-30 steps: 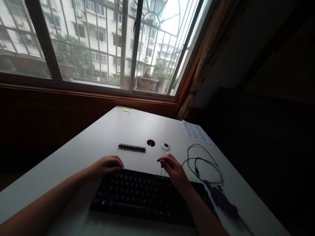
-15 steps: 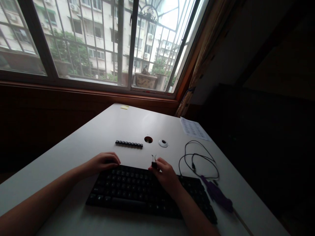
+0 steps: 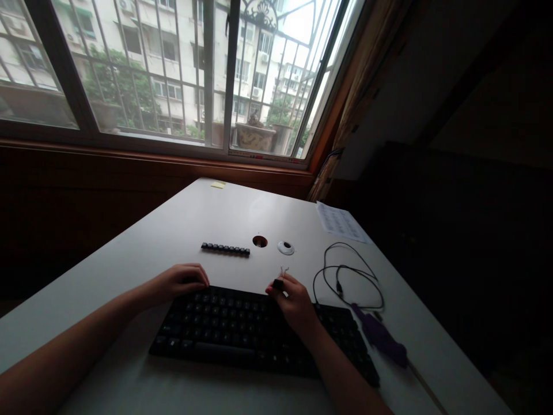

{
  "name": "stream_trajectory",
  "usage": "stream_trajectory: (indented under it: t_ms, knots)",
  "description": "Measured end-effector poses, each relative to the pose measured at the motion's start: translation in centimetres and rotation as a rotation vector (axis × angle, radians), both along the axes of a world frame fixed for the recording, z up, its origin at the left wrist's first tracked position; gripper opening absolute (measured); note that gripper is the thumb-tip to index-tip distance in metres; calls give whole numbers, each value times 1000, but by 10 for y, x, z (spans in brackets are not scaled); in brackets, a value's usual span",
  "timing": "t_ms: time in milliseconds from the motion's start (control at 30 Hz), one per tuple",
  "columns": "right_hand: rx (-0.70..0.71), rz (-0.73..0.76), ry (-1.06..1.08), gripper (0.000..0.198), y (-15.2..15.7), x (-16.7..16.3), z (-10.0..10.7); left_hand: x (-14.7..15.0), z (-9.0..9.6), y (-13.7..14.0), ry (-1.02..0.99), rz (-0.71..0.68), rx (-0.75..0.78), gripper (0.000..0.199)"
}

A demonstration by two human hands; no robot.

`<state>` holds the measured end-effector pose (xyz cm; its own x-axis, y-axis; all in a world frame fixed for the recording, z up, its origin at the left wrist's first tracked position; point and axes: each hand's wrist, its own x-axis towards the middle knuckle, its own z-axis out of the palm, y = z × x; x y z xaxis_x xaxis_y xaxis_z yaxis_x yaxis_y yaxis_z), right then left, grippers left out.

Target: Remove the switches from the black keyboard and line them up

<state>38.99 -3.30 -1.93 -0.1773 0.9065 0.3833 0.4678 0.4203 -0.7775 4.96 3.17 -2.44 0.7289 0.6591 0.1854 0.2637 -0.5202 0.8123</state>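
Observation:
A black computer keyboard (image 3: 224, 325) lies on the white desk, with a row of small black keycaps (image 3: 225, 249) lined up beyond it. At the keyboard's far left edge rests my left hand (image 3: 188, 278), its fingers bent together and gripping that edge. My right hand (image 3: 296, 300) is above the right part of the keyboard, closed around what looks like a keycap puller (image 3: 277, 284). Two thin wire prongs point up and away from its black body. My right hand and forearm hide part of the keys.
Right of the keyboard lie a looped black cable (image 3: 339, 285) and a purple duster-like thing (image 3: 384, 340) with a thin handle. Farther back are a round desk hole (image 3: 260, 241), its white cover (image 3: 286, 248), a printed sheet (image 3: 341, 222) and a yellow note (image 3: 218, 185). A barred window stands behind.
My right hand has shifted slightly right with the puller, and the prongs now tilt more to the right. My left hand stays at the keyboard's edge. The whole view has moved slightly.

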Motion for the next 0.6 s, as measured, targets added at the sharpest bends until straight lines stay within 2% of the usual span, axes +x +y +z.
stream_trajectory:
  t_ms: [200, 467, 600]
  knots:
    - [-100, -83, 300, 23, 3, 2, 0, 0, -1, 0, -4, 1, -1, 21]
    - [-123, -13, 304, 27, 4, 5, 1, -1, -5, 2, 12, 18, 12, 21]
    - [-84, -25, 261, 25, 5, 7, 1, 3, 8, -5, -8, 110, 32, 22]
